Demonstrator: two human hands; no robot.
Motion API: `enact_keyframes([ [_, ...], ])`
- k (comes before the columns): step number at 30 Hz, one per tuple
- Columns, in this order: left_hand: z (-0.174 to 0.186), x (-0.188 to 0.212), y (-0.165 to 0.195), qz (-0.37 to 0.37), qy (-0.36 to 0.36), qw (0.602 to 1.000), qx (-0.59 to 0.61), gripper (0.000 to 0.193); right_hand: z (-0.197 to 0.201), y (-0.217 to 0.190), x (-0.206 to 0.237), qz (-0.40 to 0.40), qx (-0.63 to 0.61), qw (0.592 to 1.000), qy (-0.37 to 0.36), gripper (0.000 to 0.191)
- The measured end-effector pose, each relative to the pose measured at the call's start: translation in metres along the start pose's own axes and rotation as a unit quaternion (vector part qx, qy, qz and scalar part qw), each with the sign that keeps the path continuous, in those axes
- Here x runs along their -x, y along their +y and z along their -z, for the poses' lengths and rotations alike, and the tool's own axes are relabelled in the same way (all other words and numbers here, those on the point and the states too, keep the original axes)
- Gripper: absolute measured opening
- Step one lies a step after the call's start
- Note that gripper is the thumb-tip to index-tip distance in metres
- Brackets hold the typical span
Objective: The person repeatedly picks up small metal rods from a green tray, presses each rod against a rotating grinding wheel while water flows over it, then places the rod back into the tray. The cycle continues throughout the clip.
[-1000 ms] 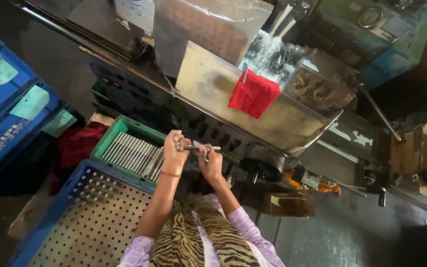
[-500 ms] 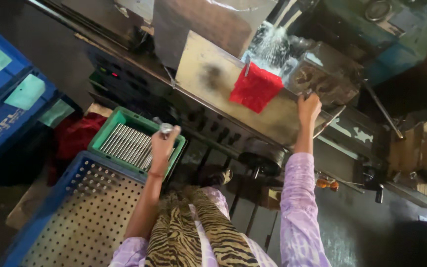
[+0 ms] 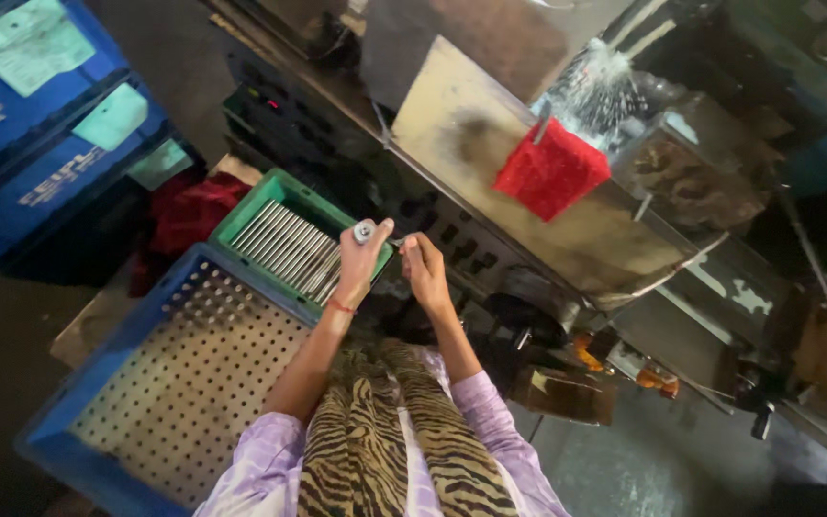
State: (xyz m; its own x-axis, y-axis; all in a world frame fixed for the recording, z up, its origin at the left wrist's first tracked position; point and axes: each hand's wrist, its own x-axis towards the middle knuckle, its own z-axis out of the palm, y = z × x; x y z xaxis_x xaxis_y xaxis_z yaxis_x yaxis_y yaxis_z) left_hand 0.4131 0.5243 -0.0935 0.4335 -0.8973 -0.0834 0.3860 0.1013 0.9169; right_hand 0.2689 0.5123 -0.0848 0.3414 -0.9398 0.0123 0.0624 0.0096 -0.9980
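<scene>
Back from the machine comes the right hand [image 3: 425, 271]; half a second ago it was stretched far up toward the red cloth [image 3: 550, 168], and now it sits in the middle of the frame, just beside the left hand [image 3: 360, 260]. Both hands are close together again, as they were one second ago.

One small metal rod [image 3: 365, 231] is in the left hand, with its round shiny end poking out on top. The fingers are curled tight around it. The right hand is closed too, with its fingertips pinched near the same rod, but I cannot tell if it really touches it.

Just left of the hands sits one green crate [image 3: 270, 196]. Many thin metal rods [image 3: 289, 247] lie side by side in it, too many to count. Below that, in the lower left, is one blue crate [image 3: 45, 438] with a plate full of little holes [image 3: 189, 364].

Two more blue bins [image 3: 21, 163] are stacked in the upper left of the frame. One red cloth hangs on the machine [image 3: 471, 115] in the upper middle, and water sprays [image 3: 597, 86] just above it.
</scene>
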Motion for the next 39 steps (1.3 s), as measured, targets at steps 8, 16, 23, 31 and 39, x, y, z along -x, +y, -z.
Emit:
enact_keyframes([
  [8,0.04,0.013,0.018,-0.05,0.051,0.997,-0.015,0.045,-0.051,0.011,0.004,-0.018,-0.035,0.999,-0.01,0.031],
  [16,0.076,0.022,0.031,-0.374,0.043,0.863,-0.338,0.043,-0.067,0.002,-0.002,-0.181,-0.094,0.979,-0.017,0.031],
  [23,0.058,0.011,0.022,-0.077,0.144,0.981,0.101,0.035,-0.108,0.012,0.0,0.316,0.085,0.945,0.004,0.02],
  [31,0.082,0.042,-0.009,-0.095,-0.004,0.925,-0.368,0.02,-0.097,-0.008,-0.006,0.08,-0.154,0.969,0.178,0.017],
  [39,0.168,0.052,-0.052,-0.169,-0.053,0.8,-0.573,0.028,-0.056,-0.013,0.03,0.106,-0.137,0.964,0.201,0.017],
])
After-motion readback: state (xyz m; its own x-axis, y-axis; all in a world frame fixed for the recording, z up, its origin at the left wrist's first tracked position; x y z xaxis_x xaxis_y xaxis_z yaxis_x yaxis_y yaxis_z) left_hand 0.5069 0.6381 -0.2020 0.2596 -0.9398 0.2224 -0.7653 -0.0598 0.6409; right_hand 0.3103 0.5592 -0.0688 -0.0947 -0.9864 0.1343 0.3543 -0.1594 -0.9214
